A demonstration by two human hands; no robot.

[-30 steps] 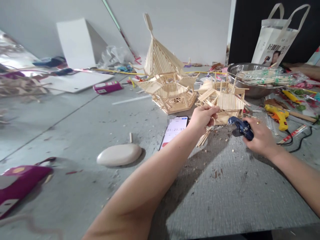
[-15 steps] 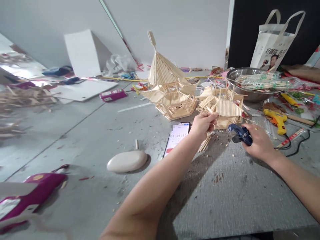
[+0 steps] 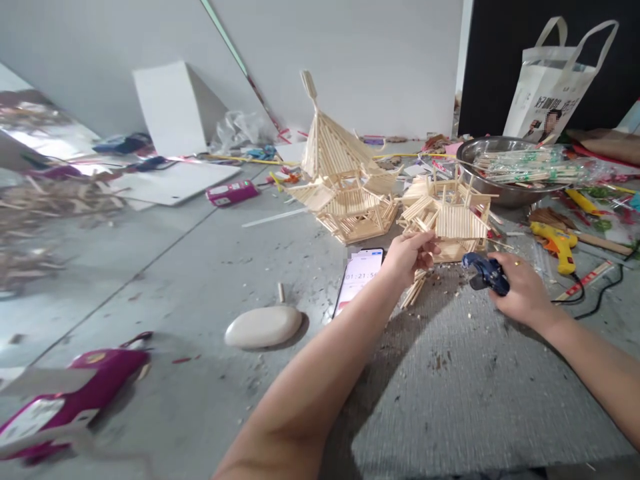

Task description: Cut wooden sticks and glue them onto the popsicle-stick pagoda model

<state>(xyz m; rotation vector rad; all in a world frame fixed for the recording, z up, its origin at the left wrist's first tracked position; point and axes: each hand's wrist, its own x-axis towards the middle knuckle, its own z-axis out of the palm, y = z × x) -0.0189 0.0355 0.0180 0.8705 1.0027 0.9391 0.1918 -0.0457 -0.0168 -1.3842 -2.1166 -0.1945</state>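
My left hand (image 3: 406,260) is closed in a pinch at the front of a small, roofless-topped model of wooden sticks (image 3: 463,221). Whatever lies between its fingertips is too small to make out. In my right hand (image 3: 525,287), just right of that model's front, is a dark blue hand tool (image 3: 487,275) that looks like cutters. Several loose wooden sticks (image 3: 413,291) lie below my left hand. To the left stands a taller stick pavilion (image 3: 336,147) with a pointed roof. A phone (image 3: 356,275) showing a timer is partly covered by my left forearm.
A metal bowl (image 3: 500,193) of wrapped chopsticks stands at the back right, near a yellow glue gun (image 3: 557,245) with a black cord. A whitish oval object (image 3: 264,327) and magenta devices (image 3: 100,377) lie on the left. A white bag (image 3: 547,93) stands behind.
The whole view has shifted slightly, so things appear a little further right and lower. Both hands keep nearly the same places by the model, and the phone's timer has advanced.
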